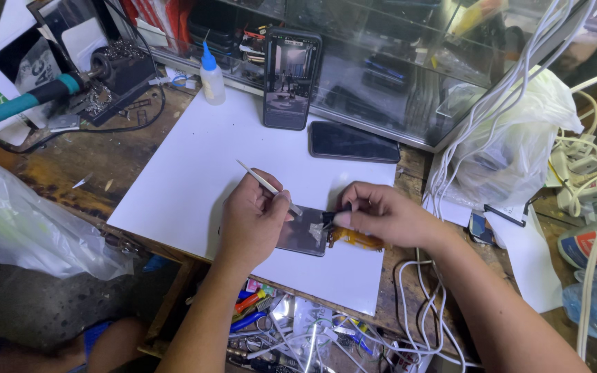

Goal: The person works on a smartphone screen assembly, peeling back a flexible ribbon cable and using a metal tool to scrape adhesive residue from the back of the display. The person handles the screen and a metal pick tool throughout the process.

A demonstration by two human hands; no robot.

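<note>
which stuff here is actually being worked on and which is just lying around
In use: left hand holding thin tool; right hand pinching small dark part; phone screen panel; orange flex cable.
Lying about: propped phone, flat phone, squeeze bottle, soldering iron, white cables.

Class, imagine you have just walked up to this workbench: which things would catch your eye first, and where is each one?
First, the left hand holding a thin white stick over a small dark phone part at the centre of the white sheet, while the right hand pinches its edge by the orange flex cable. Next, an upright phone leaning on the glass cabinet behind.
</note>
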